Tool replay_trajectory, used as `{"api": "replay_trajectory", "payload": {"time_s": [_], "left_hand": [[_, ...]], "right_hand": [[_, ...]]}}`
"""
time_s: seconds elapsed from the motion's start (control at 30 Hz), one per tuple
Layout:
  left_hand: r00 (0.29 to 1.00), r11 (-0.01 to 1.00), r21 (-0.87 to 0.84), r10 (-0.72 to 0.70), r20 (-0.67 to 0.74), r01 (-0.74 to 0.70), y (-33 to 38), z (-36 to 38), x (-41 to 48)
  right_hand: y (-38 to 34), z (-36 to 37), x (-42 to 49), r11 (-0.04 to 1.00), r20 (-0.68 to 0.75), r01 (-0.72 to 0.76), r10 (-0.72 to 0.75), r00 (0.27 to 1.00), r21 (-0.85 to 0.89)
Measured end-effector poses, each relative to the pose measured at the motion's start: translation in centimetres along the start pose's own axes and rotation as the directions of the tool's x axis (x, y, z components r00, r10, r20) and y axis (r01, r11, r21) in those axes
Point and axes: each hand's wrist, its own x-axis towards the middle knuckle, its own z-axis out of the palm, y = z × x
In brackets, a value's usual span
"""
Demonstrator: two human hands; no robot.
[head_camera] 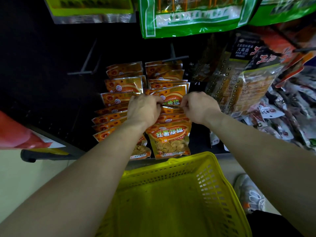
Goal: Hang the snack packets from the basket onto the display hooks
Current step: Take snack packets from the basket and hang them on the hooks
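Note:
Both hands pinch the top edge of one orange snack packet (171, 106) in front of the dark display board. My left hand (143, 110) grips its left corner and my right hand (199, 107) its right corner. The packet is seen edge-on among two columns of matching orange packets (123, 84) that hang on hooks. Another orange packet (169, 141) hangs lowest in the right column, just under my hands. The yellow basket (213, 168) stands below; no packets show inside it. Bare black hooks (85, 71) jut from the board at upper left.
Green packets (191, 16) hang overhead. Dark and clear-fronted snack bags (239, 79) crowd the right side. A red bag (18, 135) lies at the left edge. A grey shoe (249, 194) rests on the floor right of the basket.

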Motion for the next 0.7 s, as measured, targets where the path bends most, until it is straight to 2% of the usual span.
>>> {"api": "replay_trajectory", "payload": {"time_s": [0.17, 0.4, 0.7], "left_hand": [[1.000, 1.000, 0.012, -0.012, 0.023, 0.012, -0.9, 0.0, 0.1], [1.000, 1.000, -0.005, -0.012, 0.012, 0.012, -1.7, -0.3, 0.8], [1.000, 0.995, 0.098, -0.012, 0.022, 0.010, -3.1, -0.7, 1.2]], "right_hand": [[-0.1, -0.7, 0.2, 0.998, 0.037, -0.059, 0.059, 0.998, 0.019], [-0.3, -1.2, 0.2, 0.999, 0.062, -0.043, 0.044, 0.997, -0.018], [-0.5, -1.4, 0.4, 0.995, 0.061, -0.074, 0.078, 0.995, -0.059]]}}
